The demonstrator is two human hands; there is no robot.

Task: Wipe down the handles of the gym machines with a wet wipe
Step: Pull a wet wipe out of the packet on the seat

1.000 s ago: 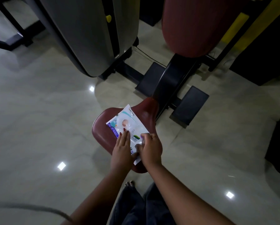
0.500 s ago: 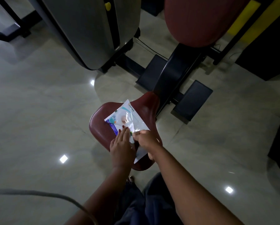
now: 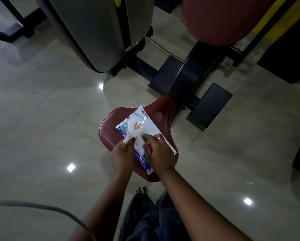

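Note:
A wet-wipe pack (image 3: 146,125), white and blue with a baby picture, lies flat on the maroon padded seat (image 3: 111,129) of a gym machine. My left hand (image 3: 122,154) pinches a thin white strip (image 3: 134,134) lifted from the middle of the pack; I cannot tell whether it is the seal flap or a wipe. My right hand (image 3: 157,152) lies over the pack's near half, its bent fingertips touching the pack beside that strip. No machine handle is in view.
The seat's black post (image 3: 189,79) runs back to a maroon back pad (image 3: 220,20), with two black footplates (image 3: 210,103) on either side. A grey weight-stack cover (image 3: 100,30) stands at the back left. Glossy tiled floor (image 3: 41,110) surrounds the seat. My feet are below it.
My left hand went from lying flat on the pack to pinching the white strip and pulling it up to the left. My right hand let go of the strip and settled on the pack.

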